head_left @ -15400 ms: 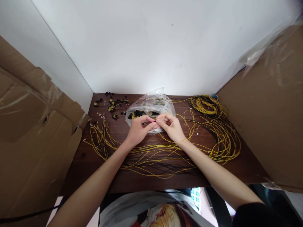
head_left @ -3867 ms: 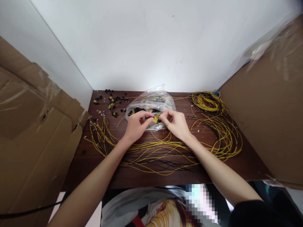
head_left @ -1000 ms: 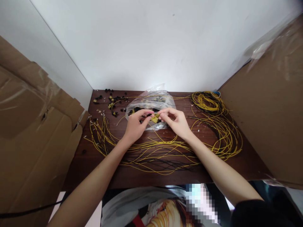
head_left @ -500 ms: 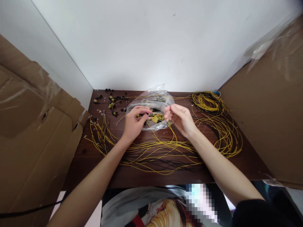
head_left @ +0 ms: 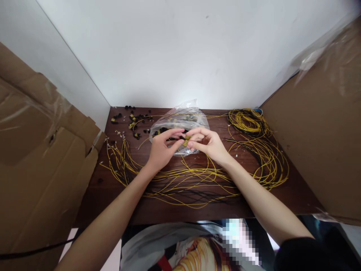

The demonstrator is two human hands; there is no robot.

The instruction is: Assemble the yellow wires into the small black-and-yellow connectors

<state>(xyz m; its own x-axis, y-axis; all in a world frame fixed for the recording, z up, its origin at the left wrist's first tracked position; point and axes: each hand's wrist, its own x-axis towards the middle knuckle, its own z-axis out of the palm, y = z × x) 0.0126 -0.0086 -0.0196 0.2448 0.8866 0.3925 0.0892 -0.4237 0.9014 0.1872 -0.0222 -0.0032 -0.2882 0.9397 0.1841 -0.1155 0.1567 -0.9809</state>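
Observation:
Both hands meet over the near edge of a clear plastic bag [head_left: 196,104] that holds yellow and black parts. My left hand [head_left: 163,150] is closed in a pinch, thumb and forefinger close around something small and dark. My right hand [head_left: 210,146] is curled too, its thumb and fingertips brought together facing the left. A small yellow piece [head_left: 186,142] shows between the two sets of fingertips; whether it is held or lies in the bag behind is unclear. Thin yellow and black wires [head_left: 197,171] run across the table below the hands.
Loose black and yellow parts [head_left: 132,122] lie at the back left. Wire ends with pale tips [head_left: 120,133] fan out on the left. A wire coil [head_left: 245,122] sits at the back right. Cardboard panels [head_left: 318,124] flank the brown table [head_left: 175,214], with a white wall behind.
My right hand has moved left and its fingers have closed in by my left fingertips. My left hand stays nearly in place. A yellow wire loop below the right hand has shifted.

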